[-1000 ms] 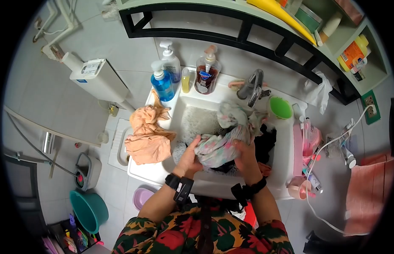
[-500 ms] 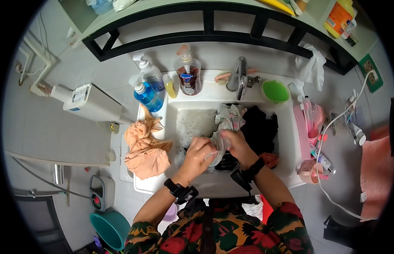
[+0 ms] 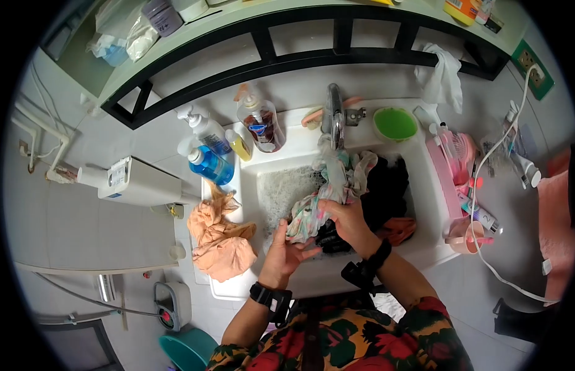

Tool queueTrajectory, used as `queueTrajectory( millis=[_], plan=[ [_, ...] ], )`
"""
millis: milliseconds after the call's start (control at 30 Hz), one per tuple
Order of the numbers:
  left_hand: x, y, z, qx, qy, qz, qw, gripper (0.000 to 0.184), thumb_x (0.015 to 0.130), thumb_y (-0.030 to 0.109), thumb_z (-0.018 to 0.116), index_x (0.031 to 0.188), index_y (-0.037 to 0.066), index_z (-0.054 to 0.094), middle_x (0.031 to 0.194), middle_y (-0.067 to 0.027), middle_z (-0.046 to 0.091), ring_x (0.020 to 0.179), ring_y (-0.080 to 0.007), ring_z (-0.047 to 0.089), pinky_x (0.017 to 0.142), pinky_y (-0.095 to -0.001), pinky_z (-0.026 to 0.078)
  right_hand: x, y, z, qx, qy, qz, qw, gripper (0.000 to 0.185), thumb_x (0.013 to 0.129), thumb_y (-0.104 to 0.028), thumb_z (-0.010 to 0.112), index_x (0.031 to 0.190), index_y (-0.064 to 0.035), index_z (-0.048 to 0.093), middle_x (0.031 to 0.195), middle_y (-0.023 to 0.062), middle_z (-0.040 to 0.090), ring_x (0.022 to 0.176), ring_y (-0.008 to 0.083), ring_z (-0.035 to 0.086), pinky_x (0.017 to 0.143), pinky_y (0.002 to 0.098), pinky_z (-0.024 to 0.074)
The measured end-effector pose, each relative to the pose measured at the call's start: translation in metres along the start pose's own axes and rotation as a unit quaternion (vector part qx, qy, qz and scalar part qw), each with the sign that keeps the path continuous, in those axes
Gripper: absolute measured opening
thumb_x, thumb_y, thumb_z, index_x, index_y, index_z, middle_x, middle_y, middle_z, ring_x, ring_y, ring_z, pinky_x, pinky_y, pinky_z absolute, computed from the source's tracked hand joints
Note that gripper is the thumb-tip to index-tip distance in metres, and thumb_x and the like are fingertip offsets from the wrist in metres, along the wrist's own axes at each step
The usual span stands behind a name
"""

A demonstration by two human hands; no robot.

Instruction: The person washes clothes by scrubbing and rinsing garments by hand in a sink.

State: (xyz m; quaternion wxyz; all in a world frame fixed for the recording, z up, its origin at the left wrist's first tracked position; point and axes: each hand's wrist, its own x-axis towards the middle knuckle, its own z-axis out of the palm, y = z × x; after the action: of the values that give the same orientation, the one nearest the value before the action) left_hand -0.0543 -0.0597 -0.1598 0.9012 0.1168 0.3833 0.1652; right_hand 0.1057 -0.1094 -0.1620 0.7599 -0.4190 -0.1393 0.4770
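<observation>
A pale floral cloth [image 3: 331,179] hangs bunched over the sink [image 3: 287,275], below the faucet [image 3: 334,117]. My right hand [image 3: 346,219] grips it near its middle. At the cloth's lower left end is my left hand [image 3: 284,255], palm up with its fingers spread, touching or just below the fabric. Black clothing [image 3: 386,188] and an orange-red piece [image 3: 397,230] lie in the right part of the basin. Foamy water [image 3: 284,188] fills the left part. Peach cloth [image 3: 222,238] rests in a heap on the sink's left rim.
Pump bottles, one blue [image 3: 210,166] and one dark red [image 3: 261,127], stand on the back left ledge. A green bowl [image 3: 395,123] is right of the faucet. A black-framed shelf [image 3: 300,52] overhangs the back. A white cable [image 3: 479,204] hangs at right.
My left hand has opened from its closed grip on the twisted cloth. The cloth has spread out. The camera view has shifted.
</observation>
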Motion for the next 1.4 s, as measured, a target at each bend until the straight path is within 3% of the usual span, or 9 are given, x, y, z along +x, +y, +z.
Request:
queueTrajectory(
  millis=[133, 200, 267, 333, 467, 733, 933, 1000, 1400],
  plan=[
    [0.01, 0.0, 0.006, -0.039, 0.009, 0.149, 0.988, 0.045, 0.078, 0.016, 0.061, 0.117, 0.009, 0.039, 0.109, -0.0087, 0.05, 0.09, -0.0197, 0.054, 0.076, -0.035, 0.047, -0.006, 0.001, 0.007, 0.079, 0.006, 0.009, 0.997, 0.028, 0.074, 0.003, 0.057, 0.1, -0.0071, 0.052, 0.085, 0.0014, 0.056, 0.082, 0.0148, 0.057, 0.075, 0.0285, 0.0459],
    [0.007, -0.002, 0.019, 0.104, 0.021, 0.373, 0.922, 0.041, 0.073, 0.003, 0.058, 0.111, 0.009, 0.044, 0.107, -0.0085, 0.052, 0.09, -0.02, 0.055, 0.077, -0.0346, 0.046, -0.005, 0.004, 0.011, 0.194, 0.045, 0.059, 0.978, 0.024, 0.078, -0.003, 0.056, 0.101, -0.0083, 0.051, 0.091, 0.0007, 0.055, 0.087, 0.0147, 0.055, 0.078, 0.0301, 0.0448],
    [-0.003, -0.001, 0.029, 0.134, 0.057, 0.37, 0.917, 0.037, 0.068, -0.005, 0.055, 0.103, 0.007, 0.05, 0.11, -0.0112, 0.051, 0.096, -0.022, 0.053, 0.083, -0.0344, 0.043, -0.001, 0.012, 0.007, 0.221, 0.058, 0.098, 0.969, 0.022, 0.079, -0.003, 0.055, 0.1, -0.0082, 0.051, 0.093, 0.0011, 0.055, 0.088, 0.0149, 0.054, 0.078, 0.0309, 0.045],
    [-0.01, 0.0, 0.035, 0.459, 0.07, 0.532, 0.708, 0.036, 0.064, -0.006, 0.055, 0.099, 0.006, 0.053, 0.112, -0.0143, 0.051, 0.103, -0.0245, 0.049, 0.088, -0.0334, 0.039, 0.003, 0.014, 0.005, 0.247, 0.07, 0.138, 0.957, 0.02, 0.08, -0.004, 0.055, 0.099, -0.0081, 0.052, 0.095, 0.0015, 0.054, 0.09, 0.0152, 0.054, 0.078, 0.0317, 0.0452],
    [-0.02, 0.005, 0.036, 0.569, -0.034, 0.599, 0.562, 0.028, 0.059, -0.004, 0.061, 0.085, 0.007, 0.059, 0.112, -0.0125, 0.051, 0.11, -0.036, 0.044, 0.092, -0.0416, 0.036, 0.006, 0.004, 0.01, 0.229, -0.019, 0.171, 0.958, 0.019, 0.081, -0.007, 0.055, 0.099, -0.0082, 0.052, 0.093, 0.0013, 0.055, 0.089, 0.0143, 0.054, 0.076, 0.0317, 0.0455],
    [-0.02, 0.002, 0.031, 0.697, -0.193, 0.591, 0.356, 0.019, 0.057, 0.005, 0.067, 0.073, 0.011, 0.06, 0.108, -0.0046, 0.053, 0.113, -0.0349, 0.04, 0.091, -0.0515, 0.032, 0.014, -0.018, 0.017, 0.064, -0.072, 0.292, 0.951, 0.019, 0.079, -0.007, 0.056, 0.097, -0.0098, 0.052, 0.086, 0.0003, 0.054, 0.078, 0.0106, 0.053, 0.067, 0.0279, 0.0468],
    [-0.011, -0.001, 0.01, 0.719, -0.311, 0.548, 0.293, 0.006, 0.063, 0.018, 0.057, 0.067, 0.015, 0.054, 0.103, -0.001, 0.053, 0.111, -0.0287, 0.04, 0.093, -0.0503, 0.029, 0.013, -0.012, 0.014, -0.065, -0.097, 0.348, 0.93, 0.026, 0.077, -0.004, 0.058, 0.102, -0.0054, 0.052, 0.086, 0.0045, 0.055, 0.076, 0.014, 0.055, 0.062, 0.0275, 0.0469],
    [-0.006, -0.003, 0.005, 0.773, -0.35, 0.494, 0.188, 0.007, 0.065, 0.019, 0.055, 0.068, 0.018, 0.05, 0.103, 0.0, 0.053, 0.112, -0.0256, 0.04, 0.092, -0.0503, 0.027, 0.013, -0.005, 0.012, -0.109, -0.117, 0.319, 0.934, 0.033, 0.073, 0.0, 0.06, 0.105, -0.0045, 0.051, 0.086, 0.0041, 0.055, 0.076, 0.0138, 0.055, 0.064, 0.0275, 0.0463],
    [0.019, -0.037, 0.001, 0.847, -0.311, 0.43, 0.012, 0.008, 0.062, 0.016, 0.053, 0.065, 0.012, 0.059, 0.088, 0.0002, 0.051, 0.093, -0.0193, 0.045, 0.091, -0.0309, 0.034, 0.009, 0.041, -0.005, -0.345, -0.134, 0.142, 0.918, 0.054, 0.057, 0.002, 0.066, 0.108, -0.002, 0.05, 0.097, 0.0071, 0.059, 0.089, 0.0154, 0.055, 0.078, 0.0265, 0.043]
  ],
)
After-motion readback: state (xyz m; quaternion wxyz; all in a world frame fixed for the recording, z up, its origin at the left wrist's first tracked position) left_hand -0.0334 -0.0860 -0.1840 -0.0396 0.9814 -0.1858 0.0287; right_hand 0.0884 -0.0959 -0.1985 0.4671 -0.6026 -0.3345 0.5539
